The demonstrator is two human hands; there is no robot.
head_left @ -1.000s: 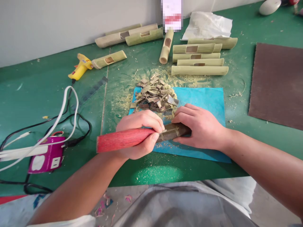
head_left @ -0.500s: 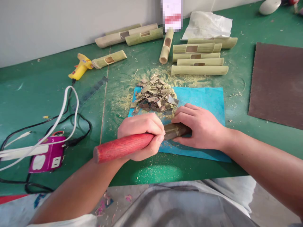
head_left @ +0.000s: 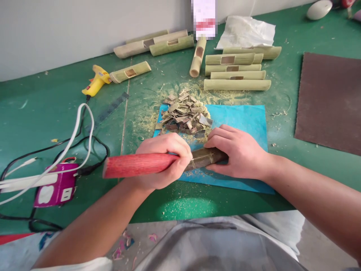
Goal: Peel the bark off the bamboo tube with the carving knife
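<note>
My left hand [head_left: 165, 158] is closed round a tool with a thick red wooden handle [head_left: 138, 165]; its working end is hidden by the fist. Under and beside that fist lies a dark brown bamboo piece [head_left: 201, 159] with pale scored lines across it. My right hand [head_left: 238, 150] grips the bamboo's right end, thumb on the near side and fingers on the far side. Both hands are over a blue sheet [head_left: 239, 116]. A heap of bamboo chips [head_left: 184, 114] lies just beyond them, partly on the sheet.
Several cut bamboo tubes [head_left: 237, 84] lie at the back, with a white paper [head_left: 246, 32] behind. A yellow glue gun [head_left: 97, 81] rests at the left, above cables and a purple power socket [head_left: 58, 184]. A dark brown board [head_left: 329, 101] lies at the right.
My left hand has shifted slightly left, and the red handle has swung to lie more level. More of the scored bamboo shows. My right hand has hardly moved.
</note>
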